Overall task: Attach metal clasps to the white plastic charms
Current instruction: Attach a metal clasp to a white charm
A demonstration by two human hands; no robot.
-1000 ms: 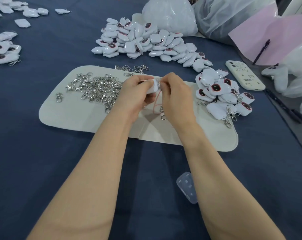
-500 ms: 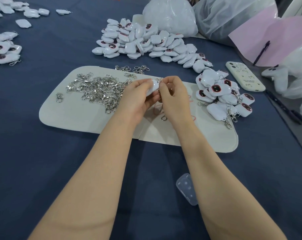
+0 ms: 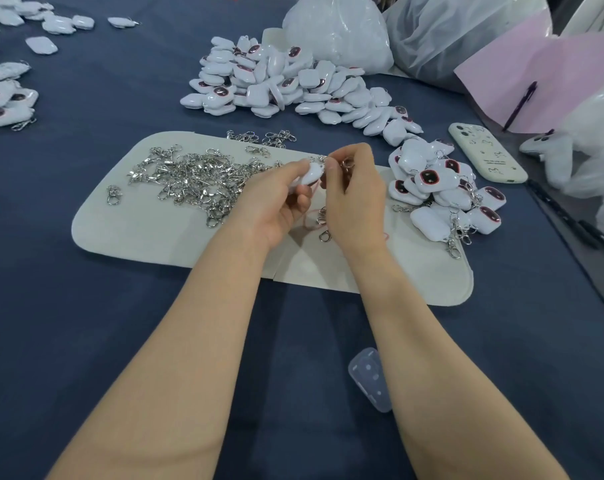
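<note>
Glossy plastic charms (image 3: 279, 84), shiny metal clasps (image 3: 196, 178)

Legible text, numbers, brands, signs: none can be read.

Item: phone (image 3: 485, 152), lying back up on the counter at the right. Its pale back carries a few small dark marks, scattered and squiggly. They are too small and blurred to tell whether they are letters, numbers or only drawing.
</note>
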